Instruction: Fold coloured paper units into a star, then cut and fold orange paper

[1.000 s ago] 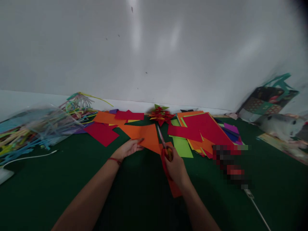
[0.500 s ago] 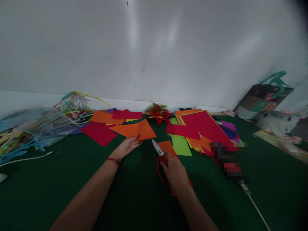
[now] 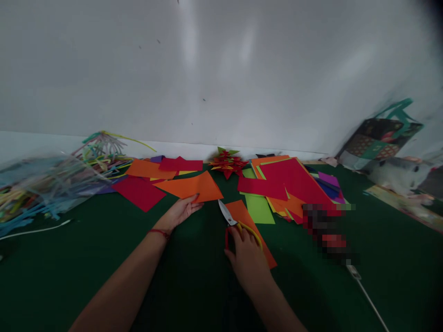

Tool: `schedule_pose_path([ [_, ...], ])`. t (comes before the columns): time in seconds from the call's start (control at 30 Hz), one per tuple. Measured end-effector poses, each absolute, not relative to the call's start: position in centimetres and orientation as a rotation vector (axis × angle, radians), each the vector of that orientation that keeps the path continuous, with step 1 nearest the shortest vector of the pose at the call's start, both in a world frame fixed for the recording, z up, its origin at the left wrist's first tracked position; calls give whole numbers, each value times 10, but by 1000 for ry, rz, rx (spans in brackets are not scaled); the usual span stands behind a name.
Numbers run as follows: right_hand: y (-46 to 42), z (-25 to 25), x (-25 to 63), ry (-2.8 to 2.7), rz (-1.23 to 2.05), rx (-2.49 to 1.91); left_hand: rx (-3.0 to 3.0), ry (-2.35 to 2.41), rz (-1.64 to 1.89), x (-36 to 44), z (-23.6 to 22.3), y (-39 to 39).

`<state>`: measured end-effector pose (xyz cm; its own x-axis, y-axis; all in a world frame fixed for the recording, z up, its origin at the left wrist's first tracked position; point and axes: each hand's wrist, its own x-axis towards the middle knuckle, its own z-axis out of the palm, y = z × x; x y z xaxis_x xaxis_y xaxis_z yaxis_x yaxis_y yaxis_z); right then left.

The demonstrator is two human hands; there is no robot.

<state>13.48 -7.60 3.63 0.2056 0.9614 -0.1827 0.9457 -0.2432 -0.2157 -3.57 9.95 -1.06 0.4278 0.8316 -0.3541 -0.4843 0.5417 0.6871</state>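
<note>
My left hand [image 3: 182,211] is closed on the lower edge of an orange paper sheet [image 3: 194,186], thumb on top and fingers beneath. The sheet is raised a little and tapers to a point on the left. A pair of scissors [image 3: 226,213] is in my right hand [image 3: 248,256], with one red and one yellow handle. Its blades look closed, and their tip points up and left, just short of the sheet's right corner. Below the scissors lies another orange paper piece [image 3: 242,213], partly covered by my right hand.
Red and orange papers [image 3: 140,192] lie at left beside a plastic bag of coloured strips [image 3: 51,184]. A folded-paper star [image 3: 227,163] stands at the back. At right are stacked papers [image 3: 297,180], a blurred-out object with a cable [image 3: 367,295], and a patterned bag [image 3: 375,138].
My right hand has shifted its grip lower on the scissors, and the yellow handle now shows. My left hand keeps the orange sheet almost in place. The view has moved slightly.
</note>
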Motion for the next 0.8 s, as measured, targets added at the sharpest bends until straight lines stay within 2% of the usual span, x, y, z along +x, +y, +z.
schedule_pose_path([
  [0.27, -78, 24, 138, -1893, 363, -2470, 539, 740, 874, -37, -9, 98],
  [0.4, -67, 15, 175, -1852, 293, -2457, 561, 728, 880, -37, -8, 97],
  [0.6, -41, 8, 248, -1833, 355, -2414, 570, 721, 876, -36, -8, 97],
  [0.8, -34, 4, 268, -1875, 434, -2350, 578, 718, 877, -37, -11, 97],
])
